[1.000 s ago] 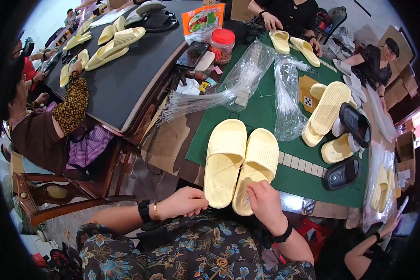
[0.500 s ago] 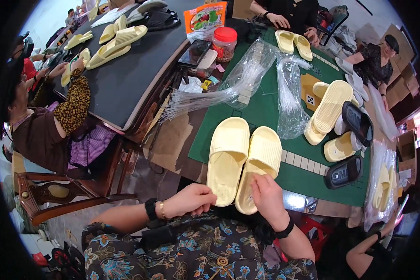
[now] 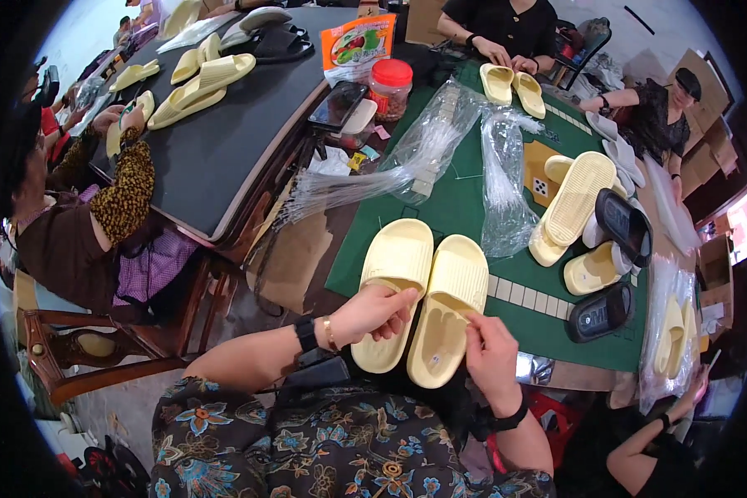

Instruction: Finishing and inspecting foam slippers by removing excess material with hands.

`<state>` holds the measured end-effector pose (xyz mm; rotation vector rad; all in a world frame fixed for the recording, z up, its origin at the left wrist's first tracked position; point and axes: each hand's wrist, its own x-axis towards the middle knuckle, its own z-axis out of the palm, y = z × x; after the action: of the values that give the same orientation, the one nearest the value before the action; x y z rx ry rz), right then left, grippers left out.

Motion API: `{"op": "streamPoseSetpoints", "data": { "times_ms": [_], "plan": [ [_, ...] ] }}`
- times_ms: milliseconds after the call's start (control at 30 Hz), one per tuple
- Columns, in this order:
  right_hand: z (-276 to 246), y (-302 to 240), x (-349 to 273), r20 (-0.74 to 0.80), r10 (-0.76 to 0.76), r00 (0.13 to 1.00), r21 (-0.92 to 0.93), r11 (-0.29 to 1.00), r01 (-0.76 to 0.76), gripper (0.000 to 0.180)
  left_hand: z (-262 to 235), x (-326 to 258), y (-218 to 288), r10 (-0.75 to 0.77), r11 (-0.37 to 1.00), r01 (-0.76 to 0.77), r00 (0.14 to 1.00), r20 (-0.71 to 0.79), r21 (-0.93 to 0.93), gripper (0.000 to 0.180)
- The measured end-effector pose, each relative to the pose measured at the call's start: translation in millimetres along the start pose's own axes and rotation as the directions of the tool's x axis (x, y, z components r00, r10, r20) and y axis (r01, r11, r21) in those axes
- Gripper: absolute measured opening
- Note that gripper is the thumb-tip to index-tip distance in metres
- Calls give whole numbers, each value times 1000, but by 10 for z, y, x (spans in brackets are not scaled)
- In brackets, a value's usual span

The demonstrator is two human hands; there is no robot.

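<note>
A pair of pale yellow slide slippers lies side by side at the table's near edge, toes pointing away from me: the left slipper [image 3: 397, 253] and the right slipper [image 3: 455, 278]. My left hand [image 3: 375, 314] is over the left slipper's footbed, just below its strap, with thumb and fingers pinched together. Beside the inner edge of the strap are its fingertips. My right hand [image 3: 491, 355] is pinched closed at the right slipper's outer side, where the strap meets the sole. Whatever is between the fingers of either hand is too small to make out.
Clear bags of thin plastic ties [image 3: 365, 178] [image 3: 506, 195] lie on the green mat [image 3: 361, 261]. Yellow slippers [image 3: 577, 199] and black slippers [image 3: 602, 311] are at right. A red-lidded jar [image 3: 390, 87] stands beyond. Co-workers sit around; a wooden chair [image 3: 100, 353] is at left.
My left hand has moved up and right, from beside the left slipper's heel to over its footbed. My right hand has shifted right, away from the right slipper's opening to its outer side.
</note>
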<state>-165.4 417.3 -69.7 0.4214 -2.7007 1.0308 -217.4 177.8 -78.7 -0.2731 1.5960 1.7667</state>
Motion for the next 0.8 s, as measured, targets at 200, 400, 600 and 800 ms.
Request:
{"op": "streamPoseSetpoints", "data": {
  "times_ms": [200, 400, 600, 800],
  "plan": [
    [-189, 440, 307, -62, 269, 961, 132, 957, -259, 19, -316, -114, 255, 74, 988, -56, 991, -116, 147, 36],
    [-127, 861, 759, 278, 523, 806, 410, 694, -591, 28, -788, 445, 374, 125, 982, -172, 907, -402, -83, 26],
    [61, 819, 923, 325, 585, 743, 523, 543, -657, 29, -853, 1040, 359, 223, 966, -134, 865, -449, 221, 45],
    [150, 761, 987, 93, 514, 853, 606, 651, -458, 22, -899, 1285, 191, 421, 893, -266, 781, -462, 364, 52]
  ]
}}
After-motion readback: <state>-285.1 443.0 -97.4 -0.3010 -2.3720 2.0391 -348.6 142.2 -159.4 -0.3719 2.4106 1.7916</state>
